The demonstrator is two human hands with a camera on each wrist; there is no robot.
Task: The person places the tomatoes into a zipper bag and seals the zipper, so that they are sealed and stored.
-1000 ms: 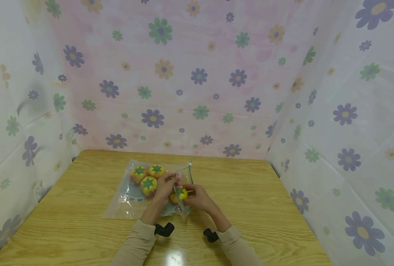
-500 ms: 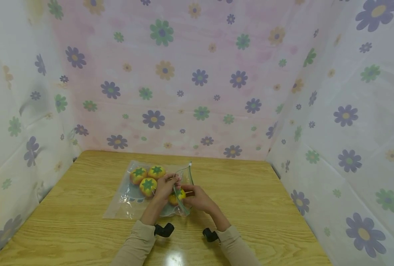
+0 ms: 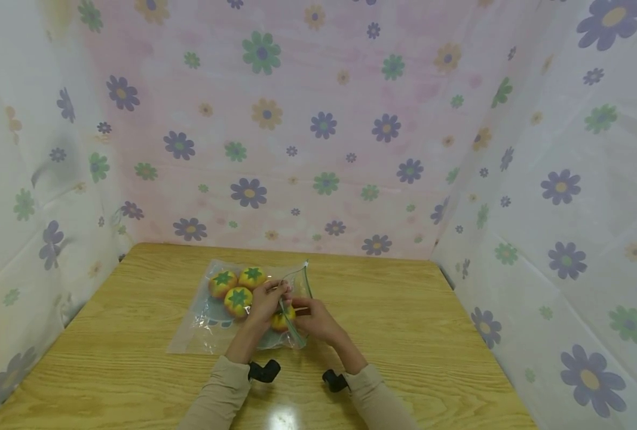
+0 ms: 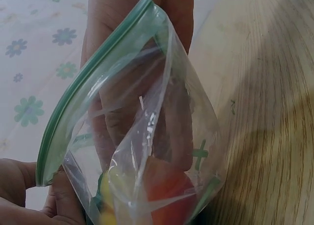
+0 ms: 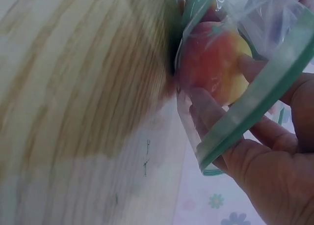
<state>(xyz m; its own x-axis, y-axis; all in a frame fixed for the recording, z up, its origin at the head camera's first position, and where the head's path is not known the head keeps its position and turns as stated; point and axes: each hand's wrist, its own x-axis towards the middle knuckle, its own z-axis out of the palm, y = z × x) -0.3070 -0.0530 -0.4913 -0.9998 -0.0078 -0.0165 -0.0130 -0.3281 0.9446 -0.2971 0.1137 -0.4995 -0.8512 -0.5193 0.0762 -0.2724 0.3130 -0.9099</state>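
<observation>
A clear zip-top plastic bag (image 3: 195, 334) with a green seal lies on the table, its mouth gaping to the right. Three yellow-and-red fruits with green star-shaped tops, one of them the nearest fruit (image 3: 238, 301), sit inside it. My left hand (image 3: 265, 306) pinches the upper layer of the bag's rim. My right hand (image 3: 321, 322) reaches into the mouth and holds another such fruit (image 5: 211, 60) between thumb and fingers. In the left wrist view, the right fingers (image 4: 174, 131) show through the plastic, right at that fruit (image 4: 169, 190).
The wooden table (image 3: 404, 334) extends on both sides of the bag. Flower-printed cloth (image 3: 318, 149) encloses its back and sides. Each wrist carries a black camera mount, such as the left mount (image 3: 265, 371).
My right hand and the fruit it holds have shifted slightly left, deeper into the bag. The three fruits inside have nudged a little left. My left hand stays at the rim.
</observation>
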